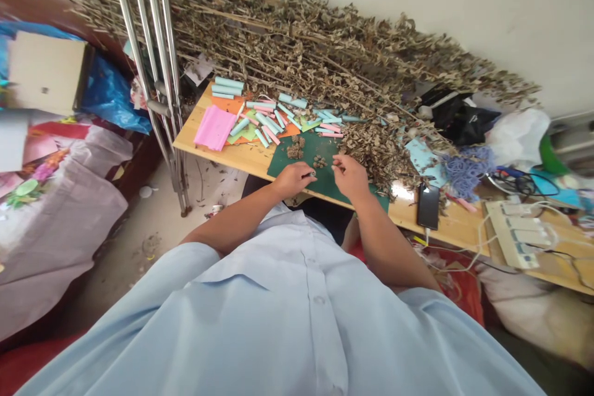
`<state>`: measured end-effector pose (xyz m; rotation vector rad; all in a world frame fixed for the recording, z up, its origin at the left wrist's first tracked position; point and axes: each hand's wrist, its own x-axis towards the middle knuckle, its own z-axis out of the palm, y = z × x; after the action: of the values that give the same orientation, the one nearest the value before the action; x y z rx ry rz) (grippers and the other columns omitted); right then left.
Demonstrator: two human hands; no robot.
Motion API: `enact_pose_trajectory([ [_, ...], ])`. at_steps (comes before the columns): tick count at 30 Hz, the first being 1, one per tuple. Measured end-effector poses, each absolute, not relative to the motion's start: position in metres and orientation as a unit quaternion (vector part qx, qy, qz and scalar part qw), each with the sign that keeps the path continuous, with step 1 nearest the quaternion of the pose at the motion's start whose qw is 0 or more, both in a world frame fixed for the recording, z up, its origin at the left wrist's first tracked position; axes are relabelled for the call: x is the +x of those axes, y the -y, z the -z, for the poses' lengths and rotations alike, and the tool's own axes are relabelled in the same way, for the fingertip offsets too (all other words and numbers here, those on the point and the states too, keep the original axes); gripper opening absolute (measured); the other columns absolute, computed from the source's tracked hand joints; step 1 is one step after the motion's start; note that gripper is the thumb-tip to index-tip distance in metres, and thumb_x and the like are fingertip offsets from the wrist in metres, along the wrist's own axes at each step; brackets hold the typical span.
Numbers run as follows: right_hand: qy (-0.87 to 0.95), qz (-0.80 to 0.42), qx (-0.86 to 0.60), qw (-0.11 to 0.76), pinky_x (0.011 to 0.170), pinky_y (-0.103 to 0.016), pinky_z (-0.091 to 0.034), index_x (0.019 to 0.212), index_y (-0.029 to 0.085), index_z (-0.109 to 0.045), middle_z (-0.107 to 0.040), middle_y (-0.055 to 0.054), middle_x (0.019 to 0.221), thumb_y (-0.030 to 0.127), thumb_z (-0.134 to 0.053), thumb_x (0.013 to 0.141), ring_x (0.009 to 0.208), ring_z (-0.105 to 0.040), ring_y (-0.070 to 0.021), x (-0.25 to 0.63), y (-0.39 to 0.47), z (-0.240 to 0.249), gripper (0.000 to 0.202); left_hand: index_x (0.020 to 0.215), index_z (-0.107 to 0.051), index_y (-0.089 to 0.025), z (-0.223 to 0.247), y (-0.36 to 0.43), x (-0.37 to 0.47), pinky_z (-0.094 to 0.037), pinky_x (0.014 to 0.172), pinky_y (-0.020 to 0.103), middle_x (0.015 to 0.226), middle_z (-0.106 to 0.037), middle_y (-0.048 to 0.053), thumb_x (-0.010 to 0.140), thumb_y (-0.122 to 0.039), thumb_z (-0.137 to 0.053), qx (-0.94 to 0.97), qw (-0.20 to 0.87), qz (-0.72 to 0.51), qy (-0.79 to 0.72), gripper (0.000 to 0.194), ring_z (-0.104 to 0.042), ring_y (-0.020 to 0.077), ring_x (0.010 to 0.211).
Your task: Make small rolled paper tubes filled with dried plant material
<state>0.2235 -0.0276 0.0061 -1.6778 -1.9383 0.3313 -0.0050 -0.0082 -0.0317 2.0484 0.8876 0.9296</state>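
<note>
My left hand point(292, 180) is over the near edge of a green mat point(277, 163), its fingers pinched round a tiny bit I cannot make out. Opposite it, my right hand point(351, 177) has thumb and fingertips drawn together; whatever they hold is too small to name. Between and just beyond both hands lie a little heap of small brown balls point(320, 161) and a larger brown crumbly clump point(296, 147). A pile of dry crumbled leaves point(378, 151) spreads over the mat's right side, close to my right hand.
Several blue and pink paper rolls point(264, 120) lie behind the mat, near pink paper sheets point(214, 127). Long dried plant stalks point(297, 43) fill the back. Metal crutches point(160, 62) stand left. A phone point(427, 206) and power strip point(513, 235) are right.
</note>
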Motion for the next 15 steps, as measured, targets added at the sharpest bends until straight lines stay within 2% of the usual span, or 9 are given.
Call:
enact_pose_trajectory([
  [3,0.726,-0.134,-0.625,0.252,0.085,-0.041,-0.057,0.123,0.023,-0.066,-0.075,-0.007,0.110,0.019,-0.059,0.087,0.083,-0.070,-0.0227,0.220,0.024,0.006,0.037,0.098,-0.077,-0.016,0.033,0.008,-0.004,-0.053,0.083,0.030,0.094,-0.072,0.008,0.091,-0.029,-0.071,0.790,0.353,-0.366,-0.343,0.016,-0.067,0.0185,0.089],
  [10,0.737,-0.105,-0.631,0.217,0.094,-0.045,-0.054,0.124,0.021,-0.066,-0.075,-0.010,0.109,0.016,-0.056,0.088,0.102,-0.068,-0.0286,0.206,0.018,0.009,0.038,0.097,-0.077,-0.016,0.032,0.008,-0.005,-0.052,0.082,0.029,0.091,-0.072,0.008,0.091,-0.029,-0.071,0.797,0.344,-0.358,-0.345,0.015,-0.067,0.0181,0.087],
  [15,0.713,-0.139,-0.630,0.274,0.087,-0.041,-0.055,0.118,0.022,-0.067,-0.076,-0.007,0.102,0.022,-0.058,0.090,0.090,-0.070,-0.0251,0.208,0.027,-0.001,0.029,0.098,-0.076,-0.017,0.030,0.009,-0.005,-0.053,0.084,0.030,0.093,-0.072,0.008,0.092,-0.029,-0.069,0.794,0.358,-0.355,-0.341,0.016,-0.067,0.0184,0.089],
])
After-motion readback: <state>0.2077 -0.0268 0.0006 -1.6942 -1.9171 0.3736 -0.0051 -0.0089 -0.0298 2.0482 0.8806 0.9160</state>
